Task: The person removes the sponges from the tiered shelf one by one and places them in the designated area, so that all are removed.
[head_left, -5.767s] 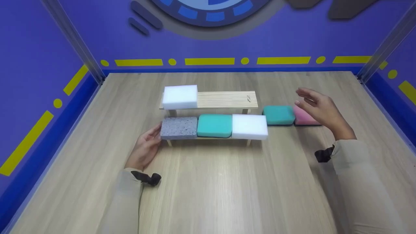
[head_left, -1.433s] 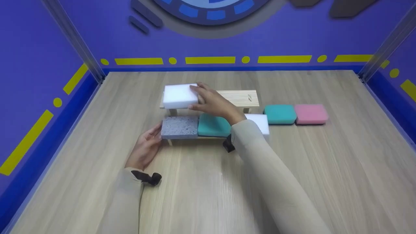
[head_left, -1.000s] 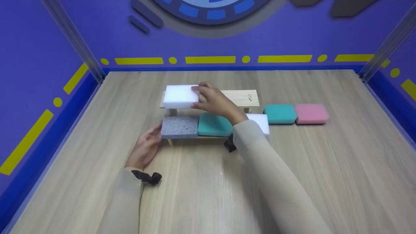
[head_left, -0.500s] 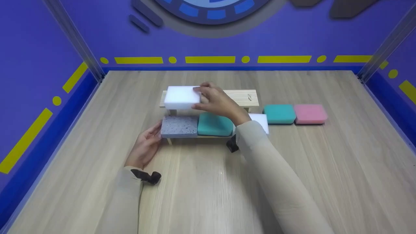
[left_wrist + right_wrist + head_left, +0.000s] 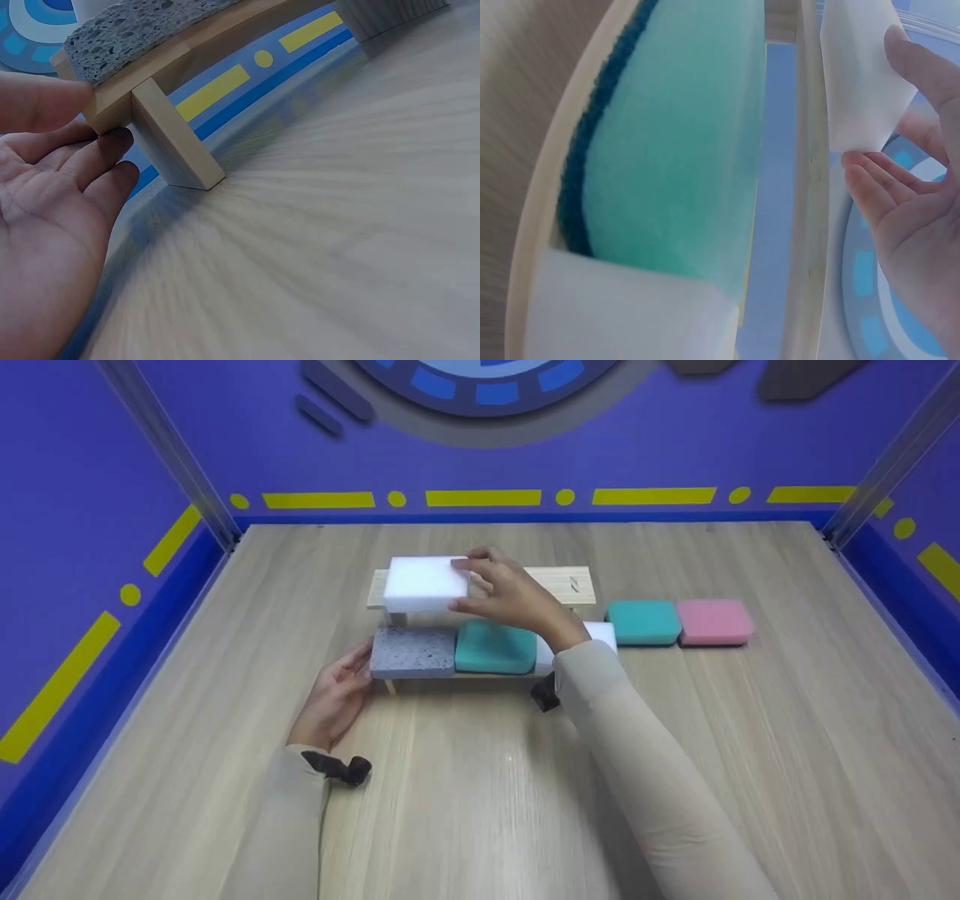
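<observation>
My right hand (image 5: pixel 510 596) pinches the right end of a white sponge block (image 5: pixel 424 583), thumb on the near side and fingers over the far side. That block sits at the left part of the rear wooden bench (image 5: pixel 562 585). At the left end of the front wooden bench (image 5: pixel 180 67), my left hand (image 5: pixel 334 697) has its thumb at the top edge and fingertips underneath. On this bench lie a grey porous sponge (image 5: pixel 412 652) at the left, a teal scouring sponge (image 5: pixel 495 649) in the middle and another white sponge block (image 5: pixel 630 311), partly hidden by my right wrist, at the right.
On the table (image 5: pixel 450 810), right of the benches, a teal sponge (image 5: pixel 643 622) and a pink sponge (image 5: pixel 715 622) lie side by side with dark undersides. Blue panels (image 5: pixel 480 465) wall in the back and both sides.
My right hand has come from above the pink sponge to the rear white block and has shifted it slightly right along the rear bench. The left hand stays at the front bench.
</observation>
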{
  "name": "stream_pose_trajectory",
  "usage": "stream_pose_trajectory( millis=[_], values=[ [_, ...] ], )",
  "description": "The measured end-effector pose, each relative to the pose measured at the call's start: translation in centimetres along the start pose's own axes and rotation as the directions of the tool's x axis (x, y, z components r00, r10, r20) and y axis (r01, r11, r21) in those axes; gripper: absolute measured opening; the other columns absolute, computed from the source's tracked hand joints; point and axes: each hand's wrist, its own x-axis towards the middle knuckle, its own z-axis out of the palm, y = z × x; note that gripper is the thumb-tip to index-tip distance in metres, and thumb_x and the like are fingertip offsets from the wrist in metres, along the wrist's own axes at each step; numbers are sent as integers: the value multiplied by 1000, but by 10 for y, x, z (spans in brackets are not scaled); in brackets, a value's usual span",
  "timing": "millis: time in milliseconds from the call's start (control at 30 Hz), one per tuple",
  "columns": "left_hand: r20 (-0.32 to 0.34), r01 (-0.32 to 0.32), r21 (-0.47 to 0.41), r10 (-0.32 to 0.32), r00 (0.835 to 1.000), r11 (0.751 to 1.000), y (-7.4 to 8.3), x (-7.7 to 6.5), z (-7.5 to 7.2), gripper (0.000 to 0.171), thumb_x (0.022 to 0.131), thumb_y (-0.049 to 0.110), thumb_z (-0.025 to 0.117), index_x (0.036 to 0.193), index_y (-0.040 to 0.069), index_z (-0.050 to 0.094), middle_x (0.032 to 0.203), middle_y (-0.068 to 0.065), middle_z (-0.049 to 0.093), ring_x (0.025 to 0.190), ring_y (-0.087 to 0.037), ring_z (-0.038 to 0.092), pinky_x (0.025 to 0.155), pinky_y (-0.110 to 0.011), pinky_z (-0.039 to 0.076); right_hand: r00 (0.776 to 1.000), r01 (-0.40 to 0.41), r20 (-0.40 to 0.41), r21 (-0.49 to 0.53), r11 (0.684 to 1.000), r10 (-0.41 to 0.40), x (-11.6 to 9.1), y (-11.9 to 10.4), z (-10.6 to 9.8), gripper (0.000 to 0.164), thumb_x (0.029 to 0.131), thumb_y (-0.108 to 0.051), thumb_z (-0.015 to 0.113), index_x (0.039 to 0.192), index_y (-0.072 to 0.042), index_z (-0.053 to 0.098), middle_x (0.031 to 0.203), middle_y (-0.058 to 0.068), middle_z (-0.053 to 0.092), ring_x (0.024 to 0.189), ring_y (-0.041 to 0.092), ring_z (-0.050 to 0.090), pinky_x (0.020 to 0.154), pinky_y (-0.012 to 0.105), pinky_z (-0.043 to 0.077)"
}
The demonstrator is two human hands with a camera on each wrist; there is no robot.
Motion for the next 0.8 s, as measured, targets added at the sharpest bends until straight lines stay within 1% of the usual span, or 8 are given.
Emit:
stream_pose_trajectory(
  millis=[300, 567, 800],
  values=[
    [2, 7, 3, -7, 1000, 1000, 0, 1, 0, 61, 90, -17, 37, 146, -15, 14, 156, -30, 13, 120, -5, 53, 106, -19, 43, 1000, 1, 1, -9, 1000, 0, -7, 5, -8, 69, 84, -49, 68, 142, -19, 48, 147, 7, 41, 132, 24, 42, 114, 42, 38],
    [-16, 15, -1, -15, 1000, 1000, 0, 0, 1, 63, 87, -20, 34, 146, -15, 11, 157, -29, 12, 121, -5, 50, 107, -17, 41, 999, 36, 4, 0, 999, -36, -15, 12, -18, 66, 85, -44, 69, 142, -16, 48, 145, 8, 42, 127, 27, 47, 110, 42, 42],
    [-7, 2, 4, -2, 1000, 1000, 0, -1, 1, 63, 87, -20, 34, 146, -16, 11, 156, -32, 10, 120, -5, 52, 106, -18, 42, 999, 43, 6, 33, 999, -43, -22, 17, -24, 66, 85, -41, 70, 141, -14, 49, 144, 8, 42, 126, 28, 48, 109, 43, 43]
  ],
)
